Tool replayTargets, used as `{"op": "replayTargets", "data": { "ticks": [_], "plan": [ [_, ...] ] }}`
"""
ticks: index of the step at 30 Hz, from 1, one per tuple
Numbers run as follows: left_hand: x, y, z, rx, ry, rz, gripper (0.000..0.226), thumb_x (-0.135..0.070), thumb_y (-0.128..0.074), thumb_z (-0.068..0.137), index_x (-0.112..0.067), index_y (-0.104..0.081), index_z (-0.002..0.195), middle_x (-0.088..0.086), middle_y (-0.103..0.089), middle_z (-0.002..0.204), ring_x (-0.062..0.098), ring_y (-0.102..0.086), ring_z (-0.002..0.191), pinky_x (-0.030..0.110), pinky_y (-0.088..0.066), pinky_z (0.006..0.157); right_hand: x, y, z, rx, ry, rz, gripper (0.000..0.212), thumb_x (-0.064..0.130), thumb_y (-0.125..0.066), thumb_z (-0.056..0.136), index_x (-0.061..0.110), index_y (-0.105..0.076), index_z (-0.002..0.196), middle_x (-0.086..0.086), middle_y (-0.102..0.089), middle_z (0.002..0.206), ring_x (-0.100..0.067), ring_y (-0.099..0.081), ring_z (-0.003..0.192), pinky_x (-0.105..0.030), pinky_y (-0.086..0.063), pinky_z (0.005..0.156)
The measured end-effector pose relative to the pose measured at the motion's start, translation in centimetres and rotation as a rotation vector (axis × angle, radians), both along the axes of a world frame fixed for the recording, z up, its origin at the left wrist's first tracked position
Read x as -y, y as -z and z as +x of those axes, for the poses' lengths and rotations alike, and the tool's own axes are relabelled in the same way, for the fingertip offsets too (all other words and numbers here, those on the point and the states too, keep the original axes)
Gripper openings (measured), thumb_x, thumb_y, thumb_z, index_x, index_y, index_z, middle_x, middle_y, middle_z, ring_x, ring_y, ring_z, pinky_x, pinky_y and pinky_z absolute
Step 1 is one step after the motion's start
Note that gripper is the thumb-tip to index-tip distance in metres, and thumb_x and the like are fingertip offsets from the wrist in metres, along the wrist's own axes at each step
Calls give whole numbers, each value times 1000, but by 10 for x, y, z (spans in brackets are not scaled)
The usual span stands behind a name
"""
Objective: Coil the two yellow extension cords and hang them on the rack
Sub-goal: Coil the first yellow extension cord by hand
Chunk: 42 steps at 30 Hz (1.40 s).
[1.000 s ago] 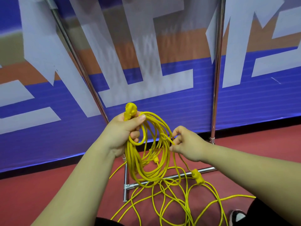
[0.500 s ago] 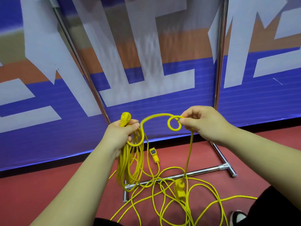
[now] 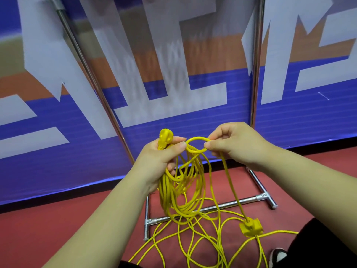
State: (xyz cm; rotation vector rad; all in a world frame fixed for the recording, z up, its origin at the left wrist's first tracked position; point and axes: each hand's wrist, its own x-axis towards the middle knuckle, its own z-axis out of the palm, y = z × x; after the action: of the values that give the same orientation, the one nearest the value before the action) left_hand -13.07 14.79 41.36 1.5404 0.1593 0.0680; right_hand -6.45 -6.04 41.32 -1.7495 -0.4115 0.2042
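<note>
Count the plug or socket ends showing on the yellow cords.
2. One plug sticks up from the left hand; one connector block sits low at right, near the floor. More may be hidden among the cord loops.

Red matte floor [image 3: 58, 229] under me: loose yellow cord loops [image 3: 280, 231] lie across the chrome tubular rack base [image 3: 231, 203].

A banner [image 3: 289, 120] filled the back of the scene, deep blue along its lower part with an orange band [image 3: 212, 57] higher up. Big white letter shapes [image 3: 48, 60] cut across both colours, and the middle part looked blurred. Beneath its lower edge ran a black strip [image 3: 318, 147], and in front of that lay a dull red floor [image 3: 48, 229], evenly lit.
</note>
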Motion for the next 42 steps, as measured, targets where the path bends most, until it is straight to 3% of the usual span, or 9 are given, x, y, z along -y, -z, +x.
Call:
{"op": "replayTargets", "data": {
  "ticks": [4, 9, 16, 19, 21, 25, 28, 36, 42],
  "plan": [
    [9, -1, -1, 23, 46, 31, 26, -11, -77, 83, -12, -72, 109, 4, -57, 67, 12, -37, 42, 23, -39, 43, 2, -2, -1, -5, -2, -2, 15, 11, -82, 81, 6, -69, 82, -20, -72, 72, -28, -67, 66, -39, -53, 67],
    [14, -1, 1, 19, -15, 71, 22, -9, -76, 83, -9, -69, 104, 1, -57, 59, 13, -39, 40, 24, -39, 41, 4, -4, -1, 5, 9, 9, 16, 9, -82, 81, 6, -67, 82, -15, -71, 69, -28, -68, 66, -52, -58, 75],
    [13, -2, 4, -9, -36, 152, 16, 3, -61, 88, -12, -65, 84, 1, -48, 55, 14, -37, 40, 24, -39, 43, 4, -18, -7, 41, -135, -122, 10, 23, -73, 90, 15, -75, 85, 0, -63, 68, -12, -56, 63, -30, -50, 67],
    [9, -4, 5, -1, -45, 173, 18, 3, -59, 88, -13, -65, 83, 4, -46, 58, 14, -36, 39, 24, -39, 42, 4, -22, -7, 47, -168, -323, 36, 38, -64, 96, 28, -73, 63, -1, -44, 57, -16, -36, 52, -28, -34, 52],
    [4, -5, 7, 0, -60, 139, 16, 3, -61, 89, -13, -65, 85, 2, -46, 58, 12, -35, 38, 23, -38, 41, 6, -22, -7, 52, -151, -372, 34, 40, -64, 95, 24, -75, 68, -3, -39, 58, -16, -31, 51, -26, -30, 50],
    [-11, -6, 9, -9, -97, 18, 10, -5, -63, 94, -13, -68, 100, -4, -44, 54, 8, -35, 37, 21, -36, 38, 15, -22, -5, 37, -149, -299, 31, 32, -63, 98, 18, -74, 73, 2, -54, 58, -3, -40, 42, -13, -32, 42],
    [-18, -4, 10, -6, -91, -34, 12, -8, -63, 95, -12, -69, 105, -3, -44, 56, 8, -36, 38, 21, -37, 39, 16, -18, -5, 60, -155, -316, 33, 29, -61, 99, 13, -70, 71, 7, -63, 56, 1, -55, 50, -9, -40, 49],
    [-27, 6, 12, -52, -51, 110, 10, -8, -67, 93, -10, -70, 103, 1, -48, 61, 10, -38, 40, 22, -38, 41, 22, -18, 8, -216, -112, 108, 5, 6, -67, 94, 10, -69, 94, -9, -71, 73, -15, -61, 63, -20, -55, 62],
    [-49, 16, 22, -98, -264, -150, 7, -13, -64, 96, -11, -66, 103, 3, -40, 66, 7, -39, 38, 16, -36, 37, 30, 12, 22, -153, -150, -134, 12, -1, -74, 86, 11, -72, 90, -14, -73, 79, -17, -65, 71, -22, -52, 67]
  ]
}}
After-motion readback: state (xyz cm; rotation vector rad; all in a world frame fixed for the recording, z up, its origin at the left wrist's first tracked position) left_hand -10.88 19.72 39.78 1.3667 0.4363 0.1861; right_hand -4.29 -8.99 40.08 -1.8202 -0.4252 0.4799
